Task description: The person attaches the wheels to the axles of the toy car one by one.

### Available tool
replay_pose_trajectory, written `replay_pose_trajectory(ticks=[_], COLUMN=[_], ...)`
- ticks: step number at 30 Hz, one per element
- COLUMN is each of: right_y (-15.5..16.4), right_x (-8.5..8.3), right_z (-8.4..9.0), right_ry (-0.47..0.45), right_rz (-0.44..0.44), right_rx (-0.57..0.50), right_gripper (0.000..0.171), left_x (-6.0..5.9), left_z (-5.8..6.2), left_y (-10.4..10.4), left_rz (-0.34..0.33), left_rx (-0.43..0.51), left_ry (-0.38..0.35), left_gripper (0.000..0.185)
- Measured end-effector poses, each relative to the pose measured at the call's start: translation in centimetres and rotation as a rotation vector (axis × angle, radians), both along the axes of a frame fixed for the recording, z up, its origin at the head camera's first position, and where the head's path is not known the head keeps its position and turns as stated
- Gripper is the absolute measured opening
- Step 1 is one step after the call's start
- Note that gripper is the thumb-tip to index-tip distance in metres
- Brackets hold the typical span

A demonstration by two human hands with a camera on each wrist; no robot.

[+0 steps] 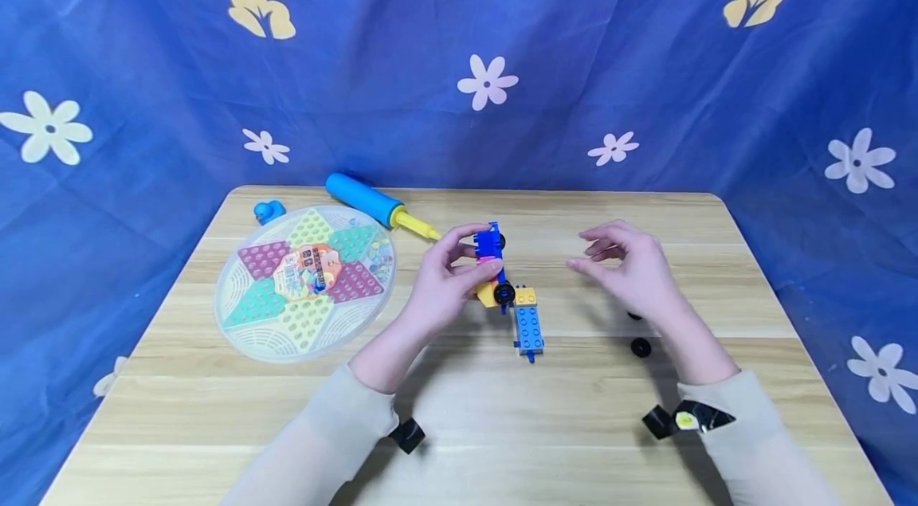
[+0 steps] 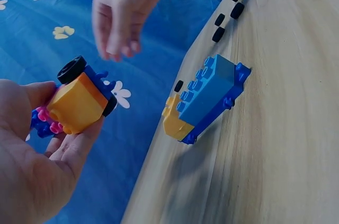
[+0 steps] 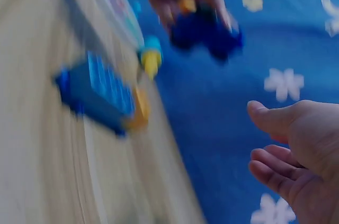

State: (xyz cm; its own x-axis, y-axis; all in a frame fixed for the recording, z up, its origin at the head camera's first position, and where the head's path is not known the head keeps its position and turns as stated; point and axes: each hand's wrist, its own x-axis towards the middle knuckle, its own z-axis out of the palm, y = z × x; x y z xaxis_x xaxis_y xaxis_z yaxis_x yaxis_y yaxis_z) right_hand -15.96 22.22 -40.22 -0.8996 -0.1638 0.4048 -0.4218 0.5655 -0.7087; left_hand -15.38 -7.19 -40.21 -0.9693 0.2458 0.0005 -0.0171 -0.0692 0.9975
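My left hand (image 1: 449,280) holds a toy car of building blocks (image 2: 79,102) above the table, thumb on one side and fingers on the other. The car has a yellow-orange front block, pink and blue parts, and black wheels (image 2: 72,69) on its blue base. Just right of it on the table stands a second block vehicle (image 1: 529,329), light blue and yellow on a dark blue base, with no wheels visible on it. My right hand (image 1: 631,267) hovers farther right, fingers loosely bent, nothing between them.
Several loose black wheels (image 2: 237,10) lie on the table near my right forearm. A star-patterned round game board (image 1: 237,331) is at the left, with a blue rubber duck (image 1: 268,211) and a blue and yellow hand pump (image 1: 362,199) behind it. A blue curtain (image 1: 402,28) hangs beyond the table.
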Motion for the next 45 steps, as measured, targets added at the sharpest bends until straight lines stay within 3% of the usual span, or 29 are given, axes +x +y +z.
replay_pose_trajectory(ticks=[8,18,23,29,36,40,45], right_y=[5.4,8.1,8.4,8.4,8.5,8.0,6.4], right_x=[-4.1,-7.4,-8.5,-9.1,-8.8,-8.0,-6.9], right_z=[-3.9,-6.2,-7.6,-8.4,-7.8,-6.3,-3.9], right_ry=[-0.164,-0.310,-0.311,-0.246,-0.221,-0.188,-0.063], right_rz=[-0.158,-0.270,-0.280,-0.257,-0.259,-0.231,-0.178], right_rx=[0.039,0.128,0.190,0.255,0.194,0.134,0.097], right_gripper=[0.041,0.060,0.062,0.040,0.036,0.035,0.032], left_x=[0.0,0.0,0.1,0.2,0.3,0.4,0.5], left_z=[-0.1,0.1,0.1,0.1,0.2,0.3,0.3], left_y=[-0.5,-1.0,-1.3,-1.6,-1.5,-1.3,-0.9], left_rz=[-0.001,-0.008,-0.008,0.002,-0.005,-0.007,-0.018], left_rx=[0.009,-0.009,-0.019,-0.036,-0.036,-0.034,-0.030], left_ry=[-0.005,-0.024,-0.036,-0.038,-0.039,-0.039,-0.045], left_gripper=[0.052,0.051,0.051,0.051,0.050,0.050,0.050])
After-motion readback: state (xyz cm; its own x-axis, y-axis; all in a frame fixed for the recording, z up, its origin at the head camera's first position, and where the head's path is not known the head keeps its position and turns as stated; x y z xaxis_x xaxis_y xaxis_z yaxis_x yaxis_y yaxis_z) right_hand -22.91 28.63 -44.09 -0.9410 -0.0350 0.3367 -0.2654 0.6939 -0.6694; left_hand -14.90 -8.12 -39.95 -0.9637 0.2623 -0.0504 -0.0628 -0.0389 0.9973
